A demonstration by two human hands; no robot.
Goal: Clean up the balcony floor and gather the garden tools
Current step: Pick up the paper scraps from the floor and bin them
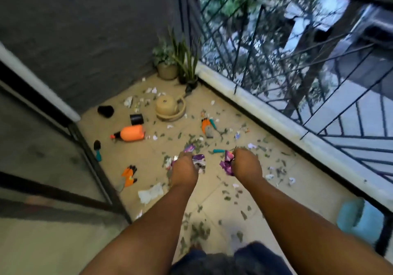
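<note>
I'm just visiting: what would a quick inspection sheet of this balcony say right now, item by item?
Surface: tiled floor, strewn with leaves and paper scraps.
Job's things: orange spray bottle lying on its side; teal-handled trowel near the door frame; orange gloves; second orange glove; teal-handled tool.
Clutter: white paper wad; tipped tan pot; black pot.
Grips: left hand and right hand each clutch purple wrappers.
Cables: nothing seen.
Surroundings: potted plants in the corner, metal railing, blue bucket.
</note>
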